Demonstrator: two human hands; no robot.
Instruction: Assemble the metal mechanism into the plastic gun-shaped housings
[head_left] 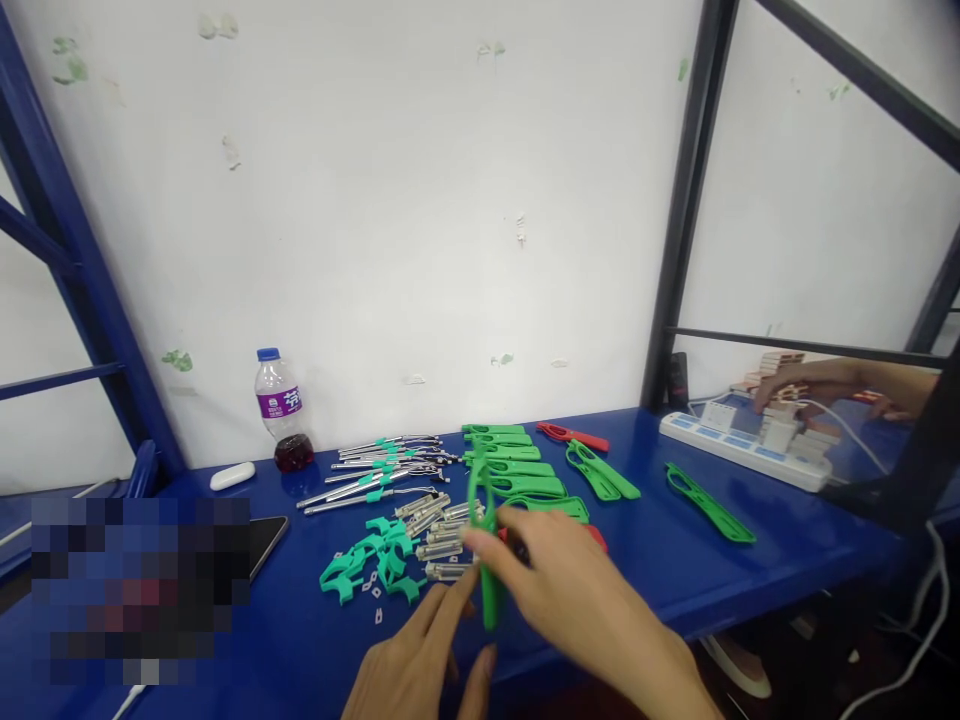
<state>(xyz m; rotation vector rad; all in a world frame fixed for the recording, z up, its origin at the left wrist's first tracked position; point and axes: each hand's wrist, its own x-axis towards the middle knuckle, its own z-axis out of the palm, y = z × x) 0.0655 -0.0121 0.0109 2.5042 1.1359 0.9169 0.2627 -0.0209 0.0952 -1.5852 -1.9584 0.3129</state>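
Right hand (562, 572) pinching green casing (489, 600), left hand (416, 650) beside, grip unclear; table edge (750, 606) near, room rightward

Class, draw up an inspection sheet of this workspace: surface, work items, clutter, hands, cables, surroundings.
Surface: blue table, items spread over it.
Work items: green handles, a red handle, metal rods, clear plastic pieces, teal clips.
Clutter: bottle with dark drink, white case, dark device partly pixelated.
Hands: right hand holds a green handle upright; left hand is close by, its grip unclear.
Cables: white cable hanging at right; another by the device.
Surroundings: scuffed white wall; power strip; another person's hand beyond the dark frame.
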